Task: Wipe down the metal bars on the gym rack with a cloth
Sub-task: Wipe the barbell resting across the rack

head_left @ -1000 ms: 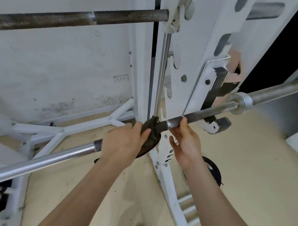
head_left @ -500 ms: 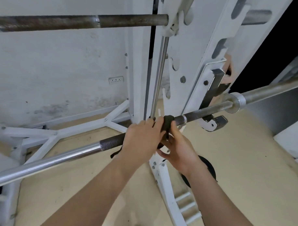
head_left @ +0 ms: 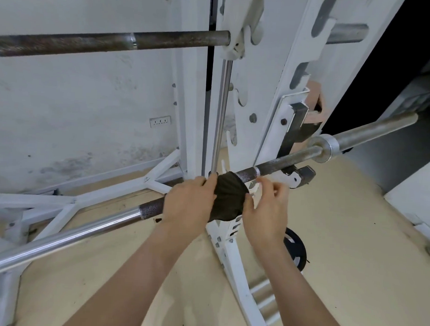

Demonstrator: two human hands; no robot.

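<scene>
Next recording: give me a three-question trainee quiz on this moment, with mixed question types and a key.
1. True or false: the dark cloth is wrapped round the lower barbell.
2. Which part of the barbell does the cloth cover? A) the knurled part B) the smooth chrome part C) the end sleeve
3. Fill in: the ____ hand is curled over the bar at the cloth's left edge.
Key: 1 true. 2 A. 3 left; the left hand.
</scene>
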